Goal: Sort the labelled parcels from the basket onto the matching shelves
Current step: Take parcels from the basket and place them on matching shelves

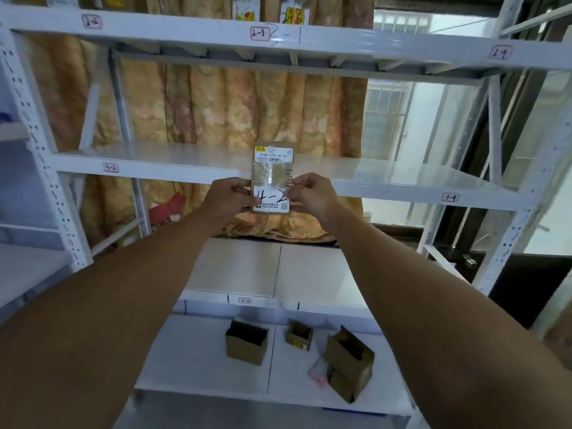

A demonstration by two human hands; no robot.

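Before shelves [154, 157], flat cardboard parcel [272, 178]

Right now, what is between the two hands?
In the head view, only the parcel marked 4-2 lies there; the left hand and right hand hold its edges.

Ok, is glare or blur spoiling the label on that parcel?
Head view: on the parcel the handwritten 4-2 reads clearly; tape glare smears the barcode above it. Same view: the window on the right is blown out, the shelf rails bow from the wide lens.

Parcel [271, 178] between both hands, before shelf [173, 162]; boxes [246, 342] below.
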